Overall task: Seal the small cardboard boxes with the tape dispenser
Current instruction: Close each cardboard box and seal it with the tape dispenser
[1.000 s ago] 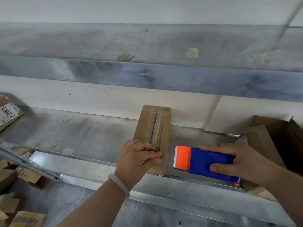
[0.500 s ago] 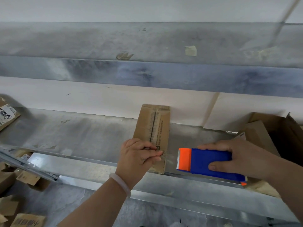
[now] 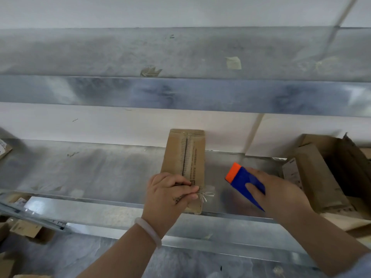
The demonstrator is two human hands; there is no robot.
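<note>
Now | left grip point(image 3: 170, 195) clamped on box point(image 3: 189, 155) | right grip point(image 3: 281, 195) clamped on tape dispenser point(image 3: 244, 178)

**No print clear enough to read**

The small cardboard box point(image 3: 190, 157) carries a column of dark print beside its centre seam and a small square mark near its near end, all too blurred to read. A pale label point(image 3: 292, 173) on the carton at right is equally illegible.
</note>
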